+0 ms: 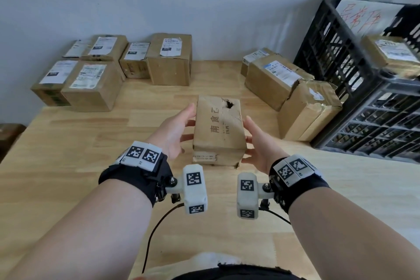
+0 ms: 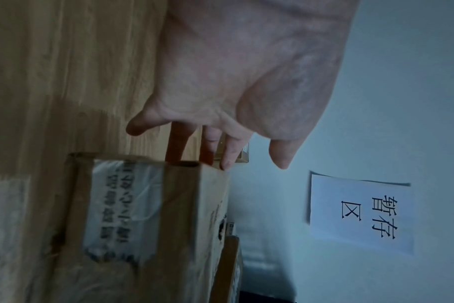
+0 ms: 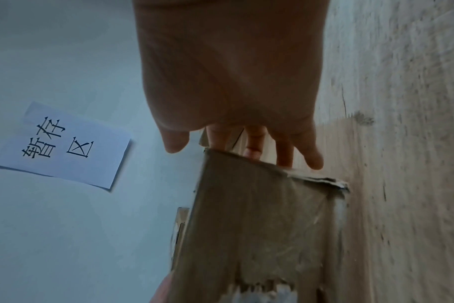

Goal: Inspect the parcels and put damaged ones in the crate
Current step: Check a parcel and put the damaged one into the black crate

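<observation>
Head view downward; wrist views close, fingerward.

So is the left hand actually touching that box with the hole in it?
Touching. The head view shows the left hand with straight fingers against the side of the holed box; the left wrist view shows fingertips meeting its edge.

A parcel-sorting room: labelled cardboard parcels (image 1: 169, 59) on a wooden table (image 1: 68, 166), black crate (image 1: 341, 57), paper wall sign (image 2: 360, 213).

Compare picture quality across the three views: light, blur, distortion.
Head view: bright, even light, mostly sharp, wide-angle bending that tilts the crate. Left wrist view: dim, bluish, the box label smeared. Right wrist view: dim too, the table streaked with blur, the wall sign readable.
</observation>
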Demonstrator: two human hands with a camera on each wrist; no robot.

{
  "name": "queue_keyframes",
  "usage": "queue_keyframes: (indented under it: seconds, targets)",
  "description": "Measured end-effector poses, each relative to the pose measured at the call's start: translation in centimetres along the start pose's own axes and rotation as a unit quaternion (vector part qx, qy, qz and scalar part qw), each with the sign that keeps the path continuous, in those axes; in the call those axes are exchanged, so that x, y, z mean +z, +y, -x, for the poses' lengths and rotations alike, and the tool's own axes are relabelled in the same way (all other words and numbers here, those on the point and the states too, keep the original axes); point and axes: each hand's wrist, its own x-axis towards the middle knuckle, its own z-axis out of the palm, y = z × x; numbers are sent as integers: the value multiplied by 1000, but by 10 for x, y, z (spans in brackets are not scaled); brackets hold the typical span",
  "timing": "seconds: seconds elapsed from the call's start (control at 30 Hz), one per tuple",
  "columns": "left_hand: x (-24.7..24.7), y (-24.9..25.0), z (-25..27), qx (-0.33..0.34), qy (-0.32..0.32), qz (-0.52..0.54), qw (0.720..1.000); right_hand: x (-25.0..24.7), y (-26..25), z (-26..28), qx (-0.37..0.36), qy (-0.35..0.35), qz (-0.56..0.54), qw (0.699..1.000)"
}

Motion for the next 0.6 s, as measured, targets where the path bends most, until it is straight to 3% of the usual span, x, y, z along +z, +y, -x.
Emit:
queue_keyframes:
  seconds: [0.3, 0.43, 0.6]
  targets:
    - [-1, -3, 2, 20, -16, 44, 999, 6, 0, 7, -5, -7, -47, 999]
    - [-2, 1, 5, 42, -34, 23, 998, 2, 3, 5, -18, 27, -80, 996]
    - [1, 1, 3, 80, -7, 11, 997, -4, 6, -2, -33, 68, -72, 995]
